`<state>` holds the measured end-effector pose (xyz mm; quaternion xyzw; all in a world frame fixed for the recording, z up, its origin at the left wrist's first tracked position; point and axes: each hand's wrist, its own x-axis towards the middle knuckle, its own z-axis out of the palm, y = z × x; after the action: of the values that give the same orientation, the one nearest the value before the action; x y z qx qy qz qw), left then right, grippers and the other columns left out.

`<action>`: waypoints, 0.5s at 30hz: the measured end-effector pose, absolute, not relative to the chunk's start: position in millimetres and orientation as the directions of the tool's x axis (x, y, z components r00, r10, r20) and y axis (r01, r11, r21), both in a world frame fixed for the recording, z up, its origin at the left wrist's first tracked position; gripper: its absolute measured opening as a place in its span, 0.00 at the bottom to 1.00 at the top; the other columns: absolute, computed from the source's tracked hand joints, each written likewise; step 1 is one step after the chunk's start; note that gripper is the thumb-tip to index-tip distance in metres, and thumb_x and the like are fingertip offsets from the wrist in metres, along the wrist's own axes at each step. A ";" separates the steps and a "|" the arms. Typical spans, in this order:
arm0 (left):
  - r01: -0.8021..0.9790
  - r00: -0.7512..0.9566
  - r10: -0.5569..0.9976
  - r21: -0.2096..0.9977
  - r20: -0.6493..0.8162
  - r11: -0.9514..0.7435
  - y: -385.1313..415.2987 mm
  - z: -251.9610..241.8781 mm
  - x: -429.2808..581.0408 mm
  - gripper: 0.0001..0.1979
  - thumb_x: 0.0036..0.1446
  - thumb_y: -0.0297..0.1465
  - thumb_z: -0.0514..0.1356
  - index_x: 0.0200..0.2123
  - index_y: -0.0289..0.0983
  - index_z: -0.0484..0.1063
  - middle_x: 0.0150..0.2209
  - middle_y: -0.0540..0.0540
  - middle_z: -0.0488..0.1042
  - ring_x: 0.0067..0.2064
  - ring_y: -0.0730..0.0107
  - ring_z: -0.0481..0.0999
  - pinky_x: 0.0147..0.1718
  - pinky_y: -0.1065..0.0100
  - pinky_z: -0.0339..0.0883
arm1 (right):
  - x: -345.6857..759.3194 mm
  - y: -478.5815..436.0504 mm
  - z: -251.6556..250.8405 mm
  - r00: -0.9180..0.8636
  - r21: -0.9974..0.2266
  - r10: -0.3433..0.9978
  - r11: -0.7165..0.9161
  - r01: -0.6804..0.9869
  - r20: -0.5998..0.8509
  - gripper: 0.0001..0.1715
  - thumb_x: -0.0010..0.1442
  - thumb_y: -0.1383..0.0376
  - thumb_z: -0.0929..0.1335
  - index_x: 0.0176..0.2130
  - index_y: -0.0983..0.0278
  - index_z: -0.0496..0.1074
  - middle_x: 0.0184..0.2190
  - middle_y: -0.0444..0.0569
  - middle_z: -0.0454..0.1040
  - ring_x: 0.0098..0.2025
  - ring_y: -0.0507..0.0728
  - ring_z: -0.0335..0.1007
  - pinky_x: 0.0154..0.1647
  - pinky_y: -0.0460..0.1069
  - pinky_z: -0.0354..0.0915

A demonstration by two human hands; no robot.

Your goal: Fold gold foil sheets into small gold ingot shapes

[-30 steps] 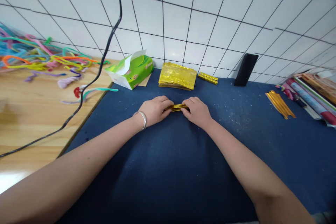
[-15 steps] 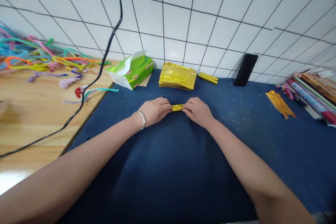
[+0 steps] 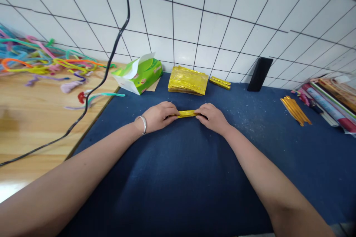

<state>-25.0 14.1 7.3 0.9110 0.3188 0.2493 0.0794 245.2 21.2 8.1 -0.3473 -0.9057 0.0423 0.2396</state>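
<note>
A narrow folded strip of gold foil paper [image 3: 187,113] lies across the dark blue table surface [image 3: 183,177], between my two hands. My left hand [image 3: 160,115], with a silver bangle at the wrist, pinches its left end. At the right end, the thumb and fingers of my right hand [image 3: 211,117] are closed on the paper. Both ends of the strip are partly hidden under fingertips. Just beyond my hands is a thick stack of gold foil sheets [image 3: 187,80]. Folded gold strips [image 3: 220,82] sit to the right of that stack.
Left of the stack is a green tissue pack [image 3: 143,74]. A black upright block [image 3: 259,74] leans near the tiled wall. Flat gold strips [image 3: 296,110] and piled books [image 3: 333,100] are at right. A black cable [image 3: 107,70] crosses the wooden table [image 3: 33,126] with colourful pipe cleaners [image 3: 41,61].
My left hand has slid a little to the left along the gold strip, so more of it shows between my hands. The right hand has barely shifted.
</note>
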 end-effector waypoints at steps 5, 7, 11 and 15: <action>0.571 0.661 0.635 0.280 0.400 -0.771 11.9 7.6 -23.6 0.14 0.61 0.35 0.52 0.48 0.39 0.70 0.42 0.44 0.71 0.45 0.66 0.69 0.45 0.64 0.67 | 244.0 19.4 9.2 -0.630 -0.221 0.658 0.743 0.632 0.413 0.13 0.62 0.63 0.62 0.45 0.60 0.72 0.38 0.50 0.70 0.42 0.56 0.63 0.43 0.52 0.62; 0.576 0.665 0.635 0.271 0.393 -0.771 11.5 7.8 -23.5 0.15 0.61 0.35 0.52 0.48 0.40 0.70 0.43 0.44 0.71 0.44 0.67 0.69 0.44 0.65 0.67 | 243.5 18.1 10.0 -0.634 -0.201 0.659 0.740 0.642 0.405 0.14 0.63 0.63 0.62 0.46 0.61 0.72 0.37 0.50 0.70 0.41 0.56 0.63 0.42 0.52 0.62; 0.574 0.673 0.632 0.266 0.384 -0.774 10.9 9.3 -23.2 0.15 0.62 0.34 0.51 0.49 0.41 0.71 0.42 0.44 0.71 0.44 0.68 0.69 0.44 0.65 0.67 | 242.7 16.0 12.2 -0.650 -0.162 0.664 0.735 0.658 0.370 0.15 0.63 0.64 0.61 0.46 0.60 0.72 0.37 0.50 0.69 0.41 0.55 0.62 0.41 0.51 0.61; 0.574 0.676 0.631 0.265 0.380 -0.775 10.4 10.4 -23.1 0.15 0.62 0.34 0.50 0.48 0.42 0.71 0.42 0.44 0.71 0.44 0.68 0.69 0.44 0.65 0.67 | 242.7 15.6 13.1 -0.650 -0.142 0.666 0.730 0.668 0.367 0.15 0.63 0.64 0.61 0.46 0.59 0.72 0.37 0.50 0.68 0.40 0.55 0.61 0.39 0.50 0.61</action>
<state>-23.1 10.4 10.4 0.9135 0.3296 0.2304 0.0619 242.7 15.6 13.1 -0.3671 -0.9082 -0.0028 0.2008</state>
